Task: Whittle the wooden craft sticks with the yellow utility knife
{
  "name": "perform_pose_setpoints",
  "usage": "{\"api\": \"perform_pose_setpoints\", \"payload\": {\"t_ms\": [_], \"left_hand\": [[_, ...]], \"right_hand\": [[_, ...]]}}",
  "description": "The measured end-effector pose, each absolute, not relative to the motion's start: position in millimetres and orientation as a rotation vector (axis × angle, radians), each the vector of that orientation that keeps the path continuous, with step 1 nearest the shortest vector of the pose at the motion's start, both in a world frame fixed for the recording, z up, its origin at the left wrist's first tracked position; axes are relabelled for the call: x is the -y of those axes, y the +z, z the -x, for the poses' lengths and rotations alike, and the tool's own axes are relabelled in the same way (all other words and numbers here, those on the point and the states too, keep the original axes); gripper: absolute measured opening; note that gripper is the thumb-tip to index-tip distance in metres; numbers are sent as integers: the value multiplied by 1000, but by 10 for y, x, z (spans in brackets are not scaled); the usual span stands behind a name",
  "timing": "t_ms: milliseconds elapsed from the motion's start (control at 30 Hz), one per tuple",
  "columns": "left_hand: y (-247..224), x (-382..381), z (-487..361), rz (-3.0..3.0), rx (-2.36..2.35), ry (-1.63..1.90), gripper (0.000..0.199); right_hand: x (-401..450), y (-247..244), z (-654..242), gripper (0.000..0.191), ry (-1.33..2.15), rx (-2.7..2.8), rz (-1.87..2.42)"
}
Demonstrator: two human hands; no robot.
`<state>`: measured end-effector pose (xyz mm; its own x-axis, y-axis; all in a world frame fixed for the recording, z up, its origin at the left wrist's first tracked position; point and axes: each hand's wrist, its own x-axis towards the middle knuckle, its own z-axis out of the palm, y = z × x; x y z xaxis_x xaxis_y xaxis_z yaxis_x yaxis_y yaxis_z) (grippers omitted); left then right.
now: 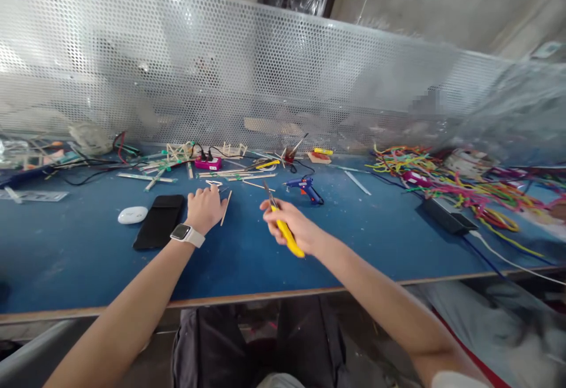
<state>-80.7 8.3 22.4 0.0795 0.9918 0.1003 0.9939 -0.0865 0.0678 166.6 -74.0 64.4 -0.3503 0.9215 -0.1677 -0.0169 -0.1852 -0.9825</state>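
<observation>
My right hand [289,226] grips a yellow utility knife [287,236], its metal tip pointing up and away from me above the table. My left hand [206,208], with a white-banded watch [188,234] on the wrist, is palm down over the tabletop. Its thumb is stretched out to the right, beside a thin wooden stick [226,209]; whether they touch is unclear. The fingertips are partly hidden as they bend down near small stick pieces [214,183]. Beyond both hands are several more sticks [234,174] and a second yellow knife [267,164].
A blue glue gun [305,188] lies beyond my right hand. Left of my left hand are a black pouch [159,223] and a white mouse [132,215]. A pink power strip [207,164] stands behind. Colourful wires [481,193] and a black adapter [446,217] lie right. Perforated metal [283,75] borders the blue table [230,276].
</observation>
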Motion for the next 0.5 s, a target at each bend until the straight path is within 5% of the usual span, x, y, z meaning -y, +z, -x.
{"api": "perform_pose_setpoints", "payload": {"t_ms": [333, 500], "left_hand": [[191, -149, 806, 2324, 2074, -184, 32], [193, -171, 817, 2347, 2068, -210, 30]], "right_hand": [[-1024, 597, -1780, 31, 765, 1881, 1512], [-1261, 473, -1606, 53, 445, 1943, 1492]]}}
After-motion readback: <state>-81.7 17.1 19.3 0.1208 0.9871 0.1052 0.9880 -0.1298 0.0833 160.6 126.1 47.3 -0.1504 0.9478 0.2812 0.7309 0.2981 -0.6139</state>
